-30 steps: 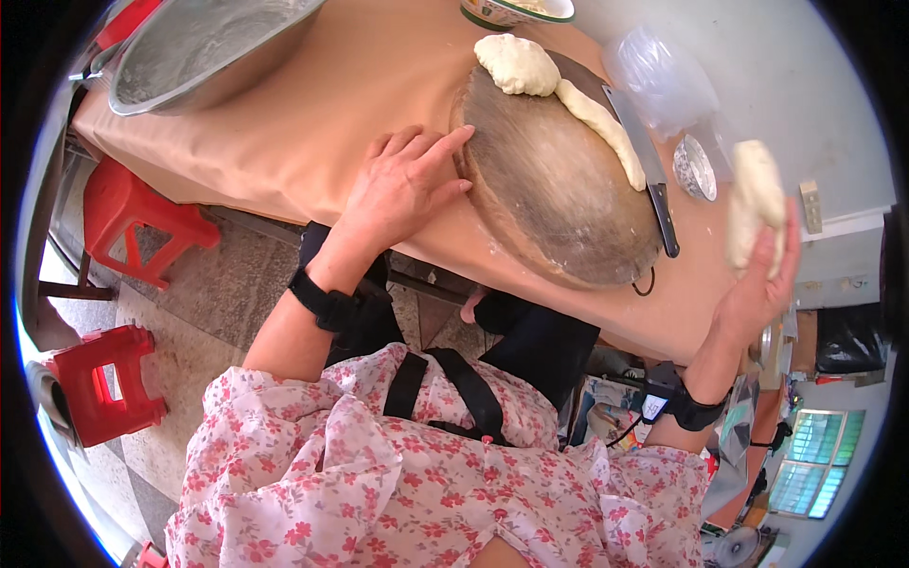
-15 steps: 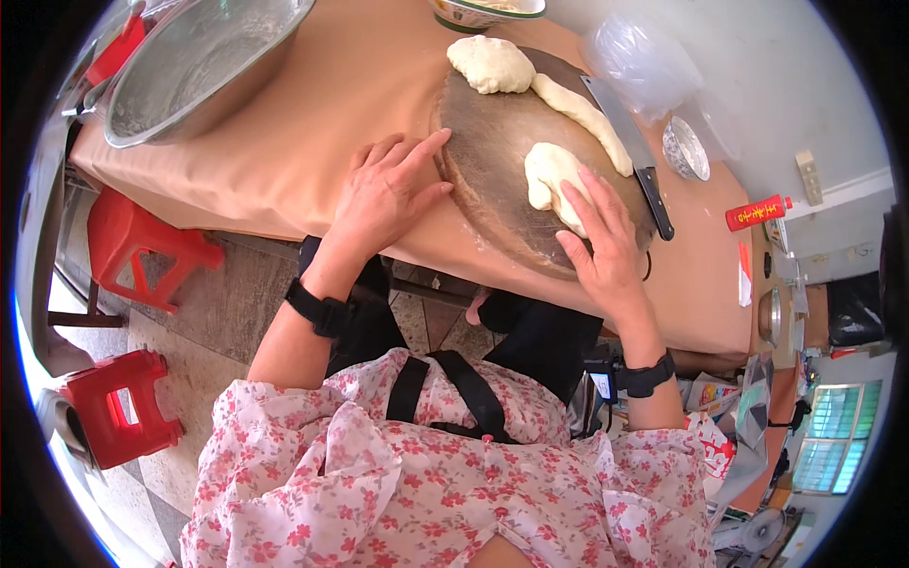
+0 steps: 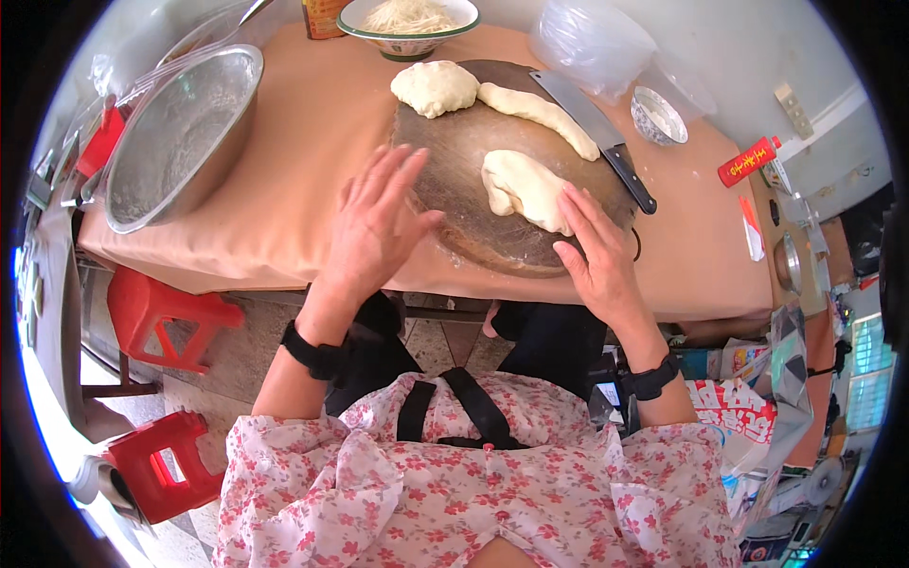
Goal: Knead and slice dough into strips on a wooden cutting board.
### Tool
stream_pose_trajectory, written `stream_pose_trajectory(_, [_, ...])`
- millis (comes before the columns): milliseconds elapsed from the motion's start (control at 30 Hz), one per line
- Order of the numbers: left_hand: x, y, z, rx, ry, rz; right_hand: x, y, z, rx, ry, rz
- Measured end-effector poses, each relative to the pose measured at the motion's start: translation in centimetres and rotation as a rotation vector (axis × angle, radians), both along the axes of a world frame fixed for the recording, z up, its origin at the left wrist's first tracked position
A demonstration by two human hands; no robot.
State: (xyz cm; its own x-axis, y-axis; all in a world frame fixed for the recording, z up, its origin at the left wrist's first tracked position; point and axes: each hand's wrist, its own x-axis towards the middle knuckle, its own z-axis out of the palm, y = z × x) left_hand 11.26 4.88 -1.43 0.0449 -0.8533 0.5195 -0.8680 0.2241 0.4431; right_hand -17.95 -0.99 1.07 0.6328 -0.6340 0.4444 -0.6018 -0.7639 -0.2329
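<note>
On a round wooden chopping board [image 3: 440,175] lies a thick folded piece of dough [image 3: 521,189]. My right hand [image 3: 601,248] rests its outstretched fingers against the right end of that dough, thumb apart. Just off the board's left edge is my left hand [image 3: 374,222], fingers spread, holding nothing. A rounded dough lump [image 3: 436,88] sits at the far left of the board, and a long dough strip [image 3: 540,111] runs rightward from it. Beside the strip, at the board's right edge, lies a cleaver [image 3: 582,109] with a black handle.
A large metal basin [image 3: 180,142] stands on the left of the covered table [image 3: 294,161]. At the back are a bowl of pale shreds [image 3: 407,24] and a clear plastic bag [image 3: 592,43]. A small bowl [image 3: 658,115] and a red bottle [image 3: 748,163] stand right; red stools [image 3: 166,317] are lower left.
My view has shifted, showing more of the table's far side. My left hand's fingers have spread more. My right hand has slid back toward the dough's right end.
</note>
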Motion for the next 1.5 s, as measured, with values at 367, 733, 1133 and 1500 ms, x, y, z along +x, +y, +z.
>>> stream_pose_trajectory(367, [-5.9,-2.9,2.0,0.086,-0.254,-0.382,1.1,0.0,-0.4,-0.093,0.029,-0.046])
stream_pose_trajectory(733, [-5.8,-6.7,3.3,0.201,-0.339,-0.363,1.4,-4.7,-0.3,0.050,-0.012,-0.086])
stream_pose_trajectory(1133, [-5.4,-3.2,3.7,0.176,-0.183,-0.451,0.1,-2.0,-1.1,0.174,-0.152,0.025])
stream_pose_trajectory(1500, [-8.1,-2.7,2.2,0.209,-0.292,-0.359,1.3,0.4,-1.6,0.097,-0.131,0.042])
